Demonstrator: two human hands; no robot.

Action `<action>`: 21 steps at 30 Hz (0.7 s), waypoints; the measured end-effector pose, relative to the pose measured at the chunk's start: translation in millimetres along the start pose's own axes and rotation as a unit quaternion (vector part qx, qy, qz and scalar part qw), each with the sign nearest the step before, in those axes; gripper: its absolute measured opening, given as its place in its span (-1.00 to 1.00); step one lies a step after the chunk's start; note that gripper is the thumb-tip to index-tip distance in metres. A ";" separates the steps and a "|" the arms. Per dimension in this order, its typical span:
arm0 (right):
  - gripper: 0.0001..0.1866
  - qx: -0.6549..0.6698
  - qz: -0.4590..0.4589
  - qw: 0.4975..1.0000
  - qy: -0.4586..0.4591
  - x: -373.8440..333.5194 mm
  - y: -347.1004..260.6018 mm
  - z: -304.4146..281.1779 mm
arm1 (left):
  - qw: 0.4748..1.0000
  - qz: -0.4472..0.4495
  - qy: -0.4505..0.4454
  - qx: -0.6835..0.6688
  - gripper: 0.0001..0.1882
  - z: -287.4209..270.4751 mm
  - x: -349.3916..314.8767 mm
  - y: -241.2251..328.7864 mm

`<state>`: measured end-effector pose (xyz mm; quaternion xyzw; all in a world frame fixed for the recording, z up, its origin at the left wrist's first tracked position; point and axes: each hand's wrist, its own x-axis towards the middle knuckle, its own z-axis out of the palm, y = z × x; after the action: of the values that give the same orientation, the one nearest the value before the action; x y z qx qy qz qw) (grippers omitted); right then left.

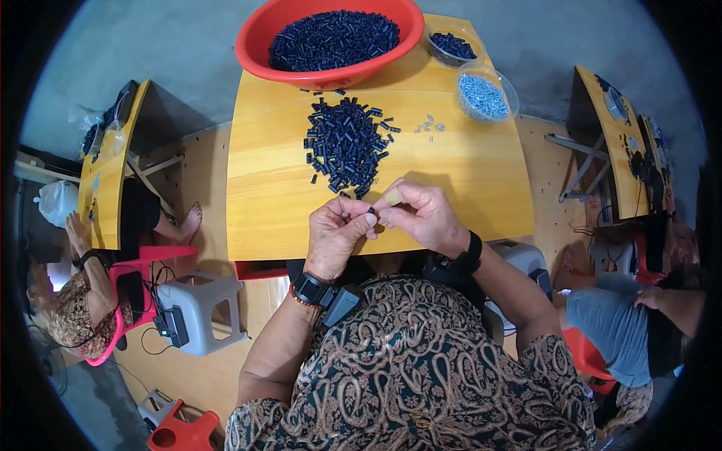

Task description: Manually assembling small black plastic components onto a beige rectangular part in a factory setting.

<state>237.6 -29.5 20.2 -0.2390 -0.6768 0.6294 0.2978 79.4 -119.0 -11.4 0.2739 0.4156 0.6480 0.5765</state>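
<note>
My left hand point(335, 233) and my right hand point(423, 216) meet above the near edge of the yellow wooden table point(451, 180). Together they pinch one small black plastic piece point(371, 213) between the fingertips. A finger of my right hand wears a tan cover. Just beyond my hands lies a heap of small black pieces point(346, 143). A few small silver screws point(430, 126) lie loose to the right of that heap.
A red basin point(256, 46) full of black pieces stands at the table's far edge. Two clear bowls sit at the far right, one with black pieces point(451, 45), one with silver screws point(483, 95). Other people sit at tables left and right. A grey stool point(203, 308) stands at lower left.
</note>
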 end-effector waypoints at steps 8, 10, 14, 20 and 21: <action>-0.87 -0.172 0.059 0.980 0.082 19.5 14.6 -29.8 | 0.999 0.032 0.031 -0.012 -0.90 -2.3 -3.9 -4.3; -0.87 -0.239 -0.018 0.970 0.047 26.4 9.1 -24.2 | 0.999 0.044 0.024 -0.012 -0.90 -2.7 -4.5 -5.5; -0.89 -0.346 -0.010 0.938 0.007 40.4 -5.2 -13.9 | 0.998 0.049 0.025 -0.022 -0.91 -3.3 -5.3 -4.8; -0.90 -0.418 -0.073 0.906 -0.014 49.3 -3.2 -12.7 | 0.997 0.060 0.031 -0.024 -0.91 -1.0 -5.2 -3.9; -0.90 -0.418 -0.073 0.905 -0.014 49.3 -2.2 -12.9 | 0.997 0.061 0.039 -0.025 -0.91 -0.8 -5.0 -4.0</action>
<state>211.9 13.8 27.8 -0.2824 -0.8977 0.2683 0.2060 81.8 -124.1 -14.7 0.2584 0.4037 0.7024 0.5262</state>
